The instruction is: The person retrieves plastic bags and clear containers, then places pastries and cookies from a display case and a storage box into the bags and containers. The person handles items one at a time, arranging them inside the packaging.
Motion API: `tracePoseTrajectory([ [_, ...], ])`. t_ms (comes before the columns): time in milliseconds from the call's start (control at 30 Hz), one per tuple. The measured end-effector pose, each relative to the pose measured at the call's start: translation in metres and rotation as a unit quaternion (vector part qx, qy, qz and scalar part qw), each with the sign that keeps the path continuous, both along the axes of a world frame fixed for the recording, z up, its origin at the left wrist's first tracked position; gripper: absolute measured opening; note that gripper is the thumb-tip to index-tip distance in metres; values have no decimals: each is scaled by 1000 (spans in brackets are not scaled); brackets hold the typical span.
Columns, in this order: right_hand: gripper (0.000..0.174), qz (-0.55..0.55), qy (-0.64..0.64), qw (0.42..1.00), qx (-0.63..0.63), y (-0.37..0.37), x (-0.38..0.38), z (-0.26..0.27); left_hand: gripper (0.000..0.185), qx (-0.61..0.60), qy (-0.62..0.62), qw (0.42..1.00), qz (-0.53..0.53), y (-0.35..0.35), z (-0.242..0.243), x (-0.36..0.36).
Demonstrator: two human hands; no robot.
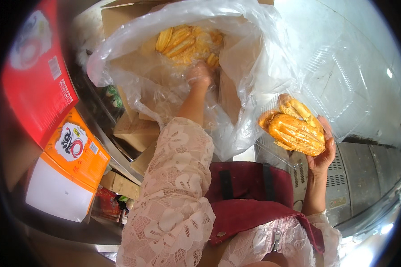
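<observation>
My left hand (200, 75), in a thin clear plastic glove, reaches down into a large clear plastic bag (250, 66) that lines a cardboard box (130, 131). Its fingers touch or are close to golden fried-looking pastry pieces (182, 41) at the bottom; folds of film hide whether they grip any. At the right, my right hand (320, 157) holds several glossy golden pastries (297, 133), with sesame seeds on them, from the side nearest me. Edges of a clear plastic container (274, 153) show around and under these pastries.
An open clear clamshell half (334, 86) lies on the pale worktop (381, 56). Below its edge stand grey metal cabinets (364, 170) with vents. Red (40, 83) and orange printed cartons (83, 147) stand at the left. A maroon apron (250, 207) covers my lap.
</observation>
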State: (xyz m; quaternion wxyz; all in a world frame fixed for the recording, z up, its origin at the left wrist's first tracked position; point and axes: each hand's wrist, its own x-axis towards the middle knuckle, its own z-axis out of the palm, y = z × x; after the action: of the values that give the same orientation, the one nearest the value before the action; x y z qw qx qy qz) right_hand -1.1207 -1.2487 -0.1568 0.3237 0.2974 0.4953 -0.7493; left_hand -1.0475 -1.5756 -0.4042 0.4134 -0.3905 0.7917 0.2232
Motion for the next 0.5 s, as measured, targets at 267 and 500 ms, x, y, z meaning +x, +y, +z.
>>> tracePoseTrajectory([
  [267, 74, -4, 11, 1000, -26, 3, -4, -2, 51, 200, 160, 911, 322, 9, -52, 32],
  [500, 61, -67, 26, 995, -65, -9, 0, 17, 43, 176, 191, 917, 303, -34, 2, 51],
])
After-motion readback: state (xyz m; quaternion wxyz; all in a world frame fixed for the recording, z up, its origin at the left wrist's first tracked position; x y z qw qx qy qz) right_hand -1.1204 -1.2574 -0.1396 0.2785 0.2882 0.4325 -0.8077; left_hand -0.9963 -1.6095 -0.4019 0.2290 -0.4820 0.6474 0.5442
